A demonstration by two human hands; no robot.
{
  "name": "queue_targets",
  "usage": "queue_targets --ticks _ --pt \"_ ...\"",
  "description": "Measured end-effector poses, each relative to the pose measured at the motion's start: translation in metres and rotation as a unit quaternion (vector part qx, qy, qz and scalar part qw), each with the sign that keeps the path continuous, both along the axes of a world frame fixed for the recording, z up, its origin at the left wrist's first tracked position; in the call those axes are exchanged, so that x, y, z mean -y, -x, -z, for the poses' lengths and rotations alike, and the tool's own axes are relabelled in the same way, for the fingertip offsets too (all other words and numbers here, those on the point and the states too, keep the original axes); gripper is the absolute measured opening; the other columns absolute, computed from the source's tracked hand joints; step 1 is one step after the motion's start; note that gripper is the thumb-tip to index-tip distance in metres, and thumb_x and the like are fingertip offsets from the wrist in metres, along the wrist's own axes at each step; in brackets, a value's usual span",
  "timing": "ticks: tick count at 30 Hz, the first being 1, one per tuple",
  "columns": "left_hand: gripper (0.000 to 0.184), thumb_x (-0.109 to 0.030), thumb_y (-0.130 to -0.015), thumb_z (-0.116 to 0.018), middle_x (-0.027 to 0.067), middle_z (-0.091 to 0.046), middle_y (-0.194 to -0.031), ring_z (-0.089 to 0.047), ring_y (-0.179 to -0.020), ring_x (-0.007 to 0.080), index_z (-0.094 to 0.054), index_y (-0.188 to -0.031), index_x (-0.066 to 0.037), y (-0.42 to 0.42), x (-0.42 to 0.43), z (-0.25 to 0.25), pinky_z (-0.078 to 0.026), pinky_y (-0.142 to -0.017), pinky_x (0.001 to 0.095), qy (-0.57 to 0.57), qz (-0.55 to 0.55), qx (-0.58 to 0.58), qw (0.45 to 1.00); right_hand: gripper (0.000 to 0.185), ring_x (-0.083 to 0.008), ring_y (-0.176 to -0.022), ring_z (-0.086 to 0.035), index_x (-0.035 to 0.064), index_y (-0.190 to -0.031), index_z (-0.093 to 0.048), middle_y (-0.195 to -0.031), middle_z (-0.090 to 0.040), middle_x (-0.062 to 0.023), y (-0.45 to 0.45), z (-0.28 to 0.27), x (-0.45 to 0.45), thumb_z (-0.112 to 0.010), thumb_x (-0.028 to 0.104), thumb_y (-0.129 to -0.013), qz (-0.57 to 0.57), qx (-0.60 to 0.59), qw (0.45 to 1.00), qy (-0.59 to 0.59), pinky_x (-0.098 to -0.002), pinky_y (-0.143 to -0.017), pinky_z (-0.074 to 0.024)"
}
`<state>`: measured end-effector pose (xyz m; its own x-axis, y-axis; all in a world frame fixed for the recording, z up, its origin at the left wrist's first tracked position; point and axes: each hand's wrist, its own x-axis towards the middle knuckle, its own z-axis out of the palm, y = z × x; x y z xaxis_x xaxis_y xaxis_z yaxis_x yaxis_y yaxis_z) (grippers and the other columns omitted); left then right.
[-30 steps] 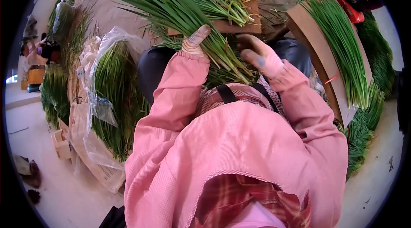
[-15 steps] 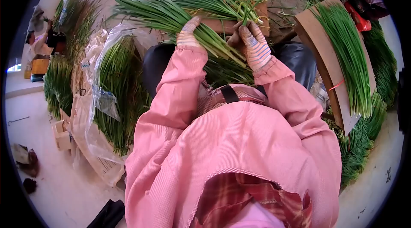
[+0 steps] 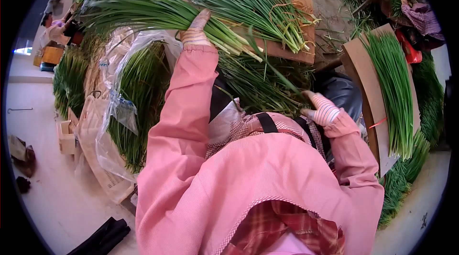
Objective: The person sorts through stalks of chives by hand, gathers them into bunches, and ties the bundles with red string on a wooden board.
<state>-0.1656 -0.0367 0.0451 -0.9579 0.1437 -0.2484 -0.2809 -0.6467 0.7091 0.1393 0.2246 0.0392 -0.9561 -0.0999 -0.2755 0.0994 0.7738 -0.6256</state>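
My left hand [image 3: 195, 29], in a striped glove, is wrapped round a bunch of green chives [image 3: 143, 8]. Their pale stem ends point right and the leaves fan out to the left. Over my lap, my right hand [image 3: 322, 109], gloved alike, has its thumb and fingers apart. One long loose chive leaf [image 3: 277, 75] slants down to its fingertips. Beside that hand lies a pile of chives [image 3: 258, 85] across my lap. A larger heap of chives [image 3: 253, 8] rests on the board [image 3: 282, 49] ahead.
At right, a tied chive bundle [image 3: 389, 92] lies on a curved-looking brown board [image 3: 358, 73]. More chives [image 3: 136, 97] stand in clear plastic [image 3: 107, 126] by a pale crate [image 3: 103, 169] at left. Another person [image 3: 55, 32] sits far left.
My left hand has moved left and slightly up with the bunch. My right hand has left the stem ends and dropped to my lap, where the long loose leaf now hangs towards it.
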Motion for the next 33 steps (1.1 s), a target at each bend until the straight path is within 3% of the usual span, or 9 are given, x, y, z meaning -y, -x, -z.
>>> queue_targets --ticks 1,4,6,7,16,19,22,26,33 --pt "0.028 -0.013 -0.077 -0.059 0.0093 -0.058 -0.097 -0.057 -0.081 0.0255 -0.053 -0.103 -0.004 0.003 0.0 -0.008 -0.05 -0.072 0.0388 0.047 0.061 0.018 0.997 0.056 -0.0358 -0.103 -0.046 0.003 -0.115 -0.044 -0.109 -0.048 -0.0229 0.008 -0.018 0.002 -0.063 0.025 -0.068 0.024 0.044 0.998 -0.027 -0.0353 -0.087 -0.0385" --pt "0.024 -0.01 -0.081 -0.054 0.0096 -0.057 -0.097 -0.057 -0.08 0.0228 -0.053 -0.103 -0.004 -0.034 -0.036 -0.03 -0.049 -0.071 0.0385 0.035 0.082 0.085 0.992 0.036 -0.0314 -0.085 -0.053 0.0041 -0.102 -0.052 -0.089 -0.055 -0.0176 0.044 -0.064 0.03 -0.061 0.02 -0.071 0.069 -0.169 0.98 0.078 -0.0352 -0.074 -0.0424" --pt "0.034 -0.011 -0.074 -0.063 0.0074 -0.058 -0.096 -0.057 -0.079 0.0224 -0.052 -0.105 -0.005 -0.039 -0.051 -0.014 -0.05 -0.07 0.0384 -0.02 0.118 -0.071 0.99 0.035 -0.0301 -0.078 -0.056 0.0028 -0.096 -0.055 -0.082 -0.057 -0.0166 0.073 -0.075 0.048 -0.065 0.022 -0.069 0.072 -0.217 0.965 0.128 -0.0358 -0.068 -0.0438" --pt "0.038 -0.012 -0.072 -0.066 0.0072 -0.058 -0.096 -0.057 -0.078 0.0224 -0.051 -0.107 -0.006 -0.045 -0.061 -0.008 -0.05 -0.069 0.0384 0.013 0.106 -0.118 0.987 0.033 -0.0175 -0.069 -0.053 0.0008 -0.096 -0.055 -0.079 -0.057 -0.0118 0.085 -0.081 0.057 -0.067 0.013 -0.067 0.058 -0.254 0.955 0.139 -0.0279 -0.064 -0.0433" --pt "0.034 0.0 -0.069 -0.066 0.0059 -0.058 -0.088 -0.054 -0.072 0.0194 -0.053 -0.1 -0.005 -0.094 -0.07 0.036 -0.049 -0.064 0.035 -0.002 0.049 0.088 0.995 0.023 -0.0103 -0.065 -0.049 -0.0002 -0.086 -0.055 -0.072 -0.058 -0.0048 0.12 -0.038 0.055 -0.065 0.014 -0.07 0.048 -0.014 0.979 0.199 -0.0261 -0.06 -0.0421" --pt "0.037 -0.003 -0.069 -0.066 0.0061 -0.058 -0.088 -0.054 -0.072 0.0193 -0.052 -0.103 -0.005 -0.092 -0.064 0.035 -0.05 -0.063 0.0354 -0.134 0.077 0.069 0.986 0.021 -0.008 -0.069 -0.047 -0.0016 -0.088 -0.054 -0.075 -0.056 -0.0015 0.126 -0.024 0.057 -0.062 0.01 -0.074 0.069 -0.044 0.967 0.243 -0.0244 -0.062 -0.0414" --pt "0.036 -0.004 -0.069 -0.068 0.0067 -0.058 -0.089 -0.055 -0.072 0.0194 -0.053 -0.101 -0.005 -0.069 -0.058 0.042 -0.05 -0.063 0.0354 0.014 0.054 0.1 0.993 0.023 -0.0103 -0.068 -0.047 -0.0004 -0.085 -0.054 -0.073 -0.055 -0.0038 0.124 -0.031 0.067 -0.065 0.014 -0.072 0.057 -0.105 0.984 0.133 -0.026 -0.063 -0.0416" --pt "0.029 -0.012 -0.072 -0.065 0.0065 -0.058 -0.088 -0.054 -0.07 0.0182 -0.055 -0.098 -0.004 -0.075 -0.057 0.038 -0.049 -0.063 0.0333 0.26 -0.002 -0.088 0.962 0.025 -0.0112 -0.067 -0.048 0.0 -0.085 -0.054 -0.072 -0.055 -0.0044 0.128 -0.032 0.074 -0.067 0.017 -0.071 0.059 -0.094 0.988 0.105 -0.0255 -0.063 -0.0415" --pt "0.033 -0.029 -0.079 -0.056 0.0079 -0.059 -0.088 -0.053 -0.07 0.019 -0.054 -0.096 0.0 -0.096 -0.046 0.005 -0.048 -0.064 0.0342 0.076 0.045 -0.05 0.995 0.02 -0.0049 -0.066 -0.047 0.0062 -0.093 -0.054 -0.075 -0.054 0.003 0.119 -0.039 0.073 -0.062 0.017 -0.077 0.095 -0.009 0.872 0.481 -0.0198 -0.055 -0.0382"
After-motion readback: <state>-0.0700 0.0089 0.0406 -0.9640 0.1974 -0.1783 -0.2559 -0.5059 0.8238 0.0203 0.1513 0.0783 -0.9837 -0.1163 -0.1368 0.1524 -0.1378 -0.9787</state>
